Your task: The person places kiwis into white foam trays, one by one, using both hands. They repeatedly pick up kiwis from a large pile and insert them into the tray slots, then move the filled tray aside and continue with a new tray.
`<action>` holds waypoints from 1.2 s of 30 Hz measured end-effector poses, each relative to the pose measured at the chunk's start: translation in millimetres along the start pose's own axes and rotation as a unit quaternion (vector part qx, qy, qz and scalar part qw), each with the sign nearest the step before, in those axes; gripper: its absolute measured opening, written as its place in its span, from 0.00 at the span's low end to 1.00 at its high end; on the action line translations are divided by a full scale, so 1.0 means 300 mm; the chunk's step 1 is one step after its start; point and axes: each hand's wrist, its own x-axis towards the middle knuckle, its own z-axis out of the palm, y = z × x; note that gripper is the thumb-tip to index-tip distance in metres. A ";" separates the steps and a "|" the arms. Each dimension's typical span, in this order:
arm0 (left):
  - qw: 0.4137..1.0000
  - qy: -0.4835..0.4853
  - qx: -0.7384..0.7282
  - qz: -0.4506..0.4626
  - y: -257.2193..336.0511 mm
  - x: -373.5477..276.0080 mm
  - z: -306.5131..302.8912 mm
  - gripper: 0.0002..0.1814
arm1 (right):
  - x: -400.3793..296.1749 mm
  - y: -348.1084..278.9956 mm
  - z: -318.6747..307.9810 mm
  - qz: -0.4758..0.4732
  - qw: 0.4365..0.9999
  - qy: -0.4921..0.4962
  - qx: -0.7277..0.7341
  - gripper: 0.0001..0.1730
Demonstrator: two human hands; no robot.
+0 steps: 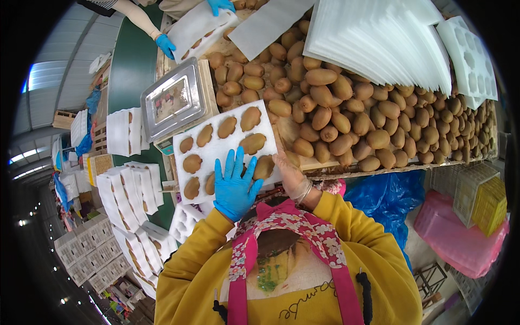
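A white foam tray [215, 148] with kiwifruit in its pockets lies tilted before me, beside the scale. My left hand [235, 185], in a blue glove, rests spread over the tray's near part and hides some pockets. At the tray's right edge is my right hand [290, 176] in a clear glove, its fingertips by the corner kiwifruit [264, 167]; whether it grips the edge cannot be told. A large heap of loose kiwifruit [345, 122] covers the wooden bench to the right. The scale's metal pan [174, 99] stands just beyond the tray.
Stacked white foam sheets [378, 44] lie on the heap, near empty foam trays [467, 57]. Filled trays [126, 199] stand in stacks on the green conveyor belt [132, 73]. A co-worker's gloved hand [165, 45] holds another tray [199, 32]. Plastic crates [475, 195] stand at the right.
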 end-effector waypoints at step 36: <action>0.665 0.121 -0.574 -0.461 -0.713 -0.296 0.176 0.19 | 0.091 -0.013 0.054 -0.020 0.912 0.021 -0.409 0.32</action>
